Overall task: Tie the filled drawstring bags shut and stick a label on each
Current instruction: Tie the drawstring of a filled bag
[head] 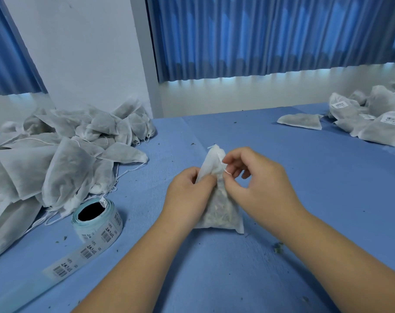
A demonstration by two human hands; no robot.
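A white filled drawstring bag [219,211] stands upright on the blue table [248,267], its gathered neck pointing up. My left hand [187,193] grips the bag's left side at the neck. My right hand [255,177] pinches the thin white drawstring at the neck's right side. A roll of barcode labels [97,219] lies to the left, with its strip unrolled toward the near-left edge.
A big heap of unlabelled filled bags [56,159] covers the table's left side. A pile of labelled bags [372,118] sits at the far right, one flat bag [301,122] beside it. Dried herb crumbs [279,248] dot the cloth. Blue curtains hang behind.
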